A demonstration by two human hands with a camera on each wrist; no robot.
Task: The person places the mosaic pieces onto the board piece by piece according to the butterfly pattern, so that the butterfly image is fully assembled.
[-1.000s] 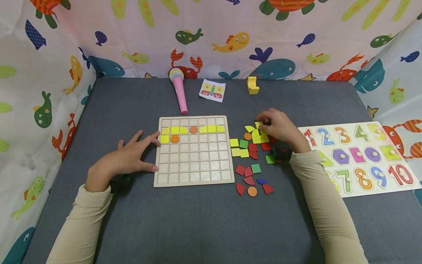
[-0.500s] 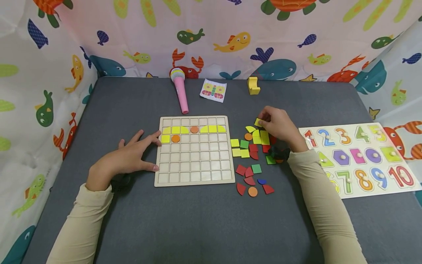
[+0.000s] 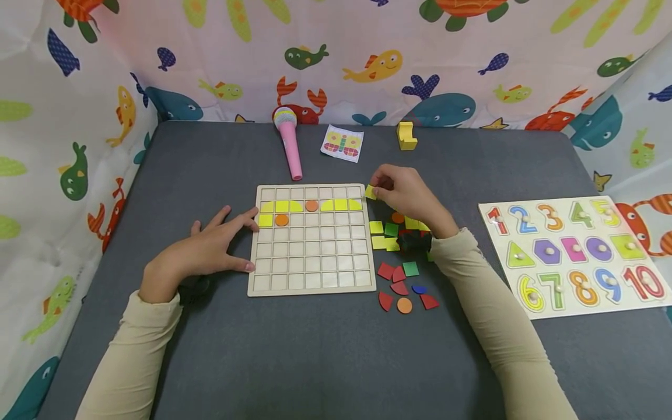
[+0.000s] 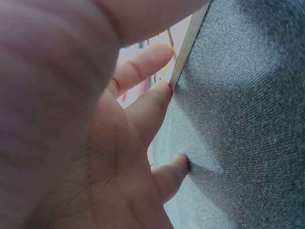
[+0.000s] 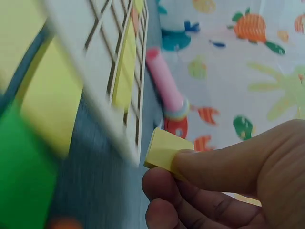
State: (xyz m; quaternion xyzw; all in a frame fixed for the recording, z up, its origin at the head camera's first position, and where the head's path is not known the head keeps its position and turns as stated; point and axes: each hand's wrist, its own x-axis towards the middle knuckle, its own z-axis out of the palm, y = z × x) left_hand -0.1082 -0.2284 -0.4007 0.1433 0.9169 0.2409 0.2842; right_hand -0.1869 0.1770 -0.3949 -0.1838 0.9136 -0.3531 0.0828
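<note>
Your left hand (image 3: 202, 251) lies spread, its fingers apart, with the index fingertip and thumb at the left edge of the pale wooden grid board (image 3: 315, 265); your right hand (image 3: 406, 189) pinches a flat yellow square tile (image 3: 370, 192) between thumb and fingers, just beside the board's far right corner; the two hands are well apart, with the board between them. In the second row from the far edge you have yellow pieces on either side of a flat orange disc (image 3: 312, 205); the third row bears a yellow square and another orange disc at its left end. To the board's right lie loose flat pieces, some partly hidden under your right hand and wrist; nearer you are a green square (image 3: 410, 269), several red pieces, a small blue piece (image 3: 419, 289) and an orange disc. Beyond the board rest a pink toy microphone (image 3: 290, 149), a white paper card with a butterfly-like pattern (image 3: 342, 143) and a yellow notched block (image 3: 406, 136); a white number-and-shape puzzle board (image 3: 534, 235) lies far right.
</note>
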